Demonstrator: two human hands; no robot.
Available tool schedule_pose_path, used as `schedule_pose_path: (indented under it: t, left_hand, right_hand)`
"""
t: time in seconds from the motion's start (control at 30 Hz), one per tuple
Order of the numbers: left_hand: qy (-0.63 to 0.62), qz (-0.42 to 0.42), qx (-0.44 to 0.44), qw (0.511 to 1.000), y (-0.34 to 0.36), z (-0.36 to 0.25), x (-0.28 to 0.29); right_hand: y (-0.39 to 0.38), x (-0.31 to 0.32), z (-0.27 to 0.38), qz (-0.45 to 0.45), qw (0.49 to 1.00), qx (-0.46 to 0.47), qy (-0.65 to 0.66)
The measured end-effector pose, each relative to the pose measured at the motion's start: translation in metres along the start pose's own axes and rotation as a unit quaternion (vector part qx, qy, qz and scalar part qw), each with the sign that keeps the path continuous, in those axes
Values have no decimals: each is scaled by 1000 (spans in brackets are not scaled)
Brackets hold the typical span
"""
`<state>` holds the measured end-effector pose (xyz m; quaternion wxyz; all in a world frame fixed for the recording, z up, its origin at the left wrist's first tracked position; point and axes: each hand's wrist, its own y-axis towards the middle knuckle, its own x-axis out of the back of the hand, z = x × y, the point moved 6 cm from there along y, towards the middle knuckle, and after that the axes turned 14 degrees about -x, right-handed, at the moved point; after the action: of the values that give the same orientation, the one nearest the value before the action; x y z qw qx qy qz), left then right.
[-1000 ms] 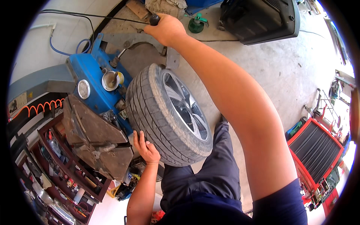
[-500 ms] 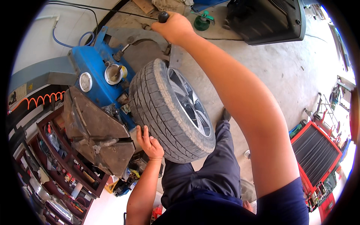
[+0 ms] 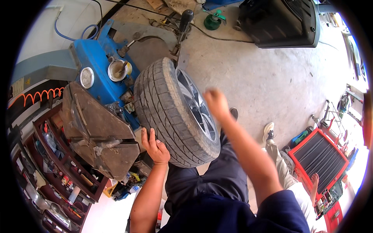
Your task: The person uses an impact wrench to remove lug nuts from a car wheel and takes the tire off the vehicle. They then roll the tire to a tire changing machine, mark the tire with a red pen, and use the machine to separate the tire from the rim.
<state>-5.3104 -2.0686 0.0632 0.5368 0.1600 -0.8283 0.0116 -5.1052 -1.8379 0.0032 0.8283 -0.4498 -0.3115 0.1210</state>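
Note:
A car wheel stands upright in front of my legs, its black tyre (image 3: 159, 116) carrying a silver spoked rim (image 3: 194, 101) that faces right. My left hand (image 3: 156, 149) lies against the lower tread, fingers stretched out. Close to the rim's right side is my right hand (image 3: 217, 104), smeared by motion, so its fingers are unclear. Beyond the tyre rises a lever with a black grip (image 3: 186, 21), which neither hand touches. It belongs beside a curved grey metal arm (image 3: 159, 33) at the blue tyre machine (image 3: 95, 87).
A brush stands in an open tub (image 3: 115, 70) on the machine. Worn brown clamping plates (image 3: 97, 128) lie left of my left hand. A tool shelf (image 3: 58, 163) fills the lower left. Right are a red tool cart (image 3: 318, 155) and another person's leg (image 3: 278, 159); a black cabinet (image 3: 278, 23) stands far.
My right hand has let go of the lever's black grip and come back toward me, near the rim. My left hand stays on the tyre. Another person's leg has come into view at right.

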Motion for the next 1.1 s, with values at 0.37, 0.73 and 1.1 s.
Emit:
schedule_pose_path:
  t: [0.37, 0.73, 1.1]
  left_hand:
    - [11, 1, 20, 1000, 10, -11, 9]
    - [106, 15, 48, 993, 29, -37, -8]
    - [106, 36, 50, 992, 25, -34, -9]
  right_hand:
    - [-116, -63, -110, -166, 985, 31, 44]
    - [-115, -68, -112, -167, 985, 27, 42]
    - [-117, -67, -109, -167, 985, 26, 28]
